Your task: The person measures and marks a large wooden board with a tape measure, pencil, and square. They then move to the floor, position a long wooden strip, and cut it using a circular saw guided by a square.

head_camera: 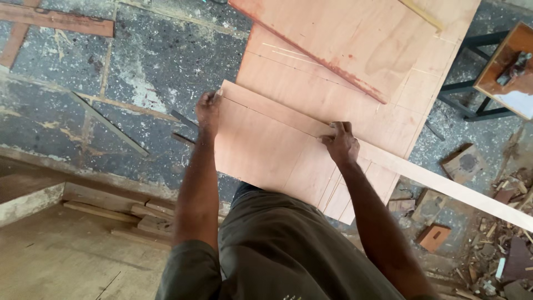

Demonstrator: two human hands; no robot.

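Note:
A long pale wooden strip (444, 183) lies diagonally across a reddish plywood sheet (261, 150) on the floor. My left hand (208, 108) pinches the strip's far left end at the sheet's corner. My right hand (340, 141) presses down on the strip near its middle, fingers curled over its edge. A second, larger plywood sheet (355, 39) lies partly on top further away. Faint straight lines run across the sheets.
A thin metal bar (108, 123) lies on the grey speckled floor at left. Wooden planks (111, 211) are stacked at lower left. Offcuts and scrap (499, 250) litter the right side. A metal-framed stool with a tool (508, 72) stands at upper right.

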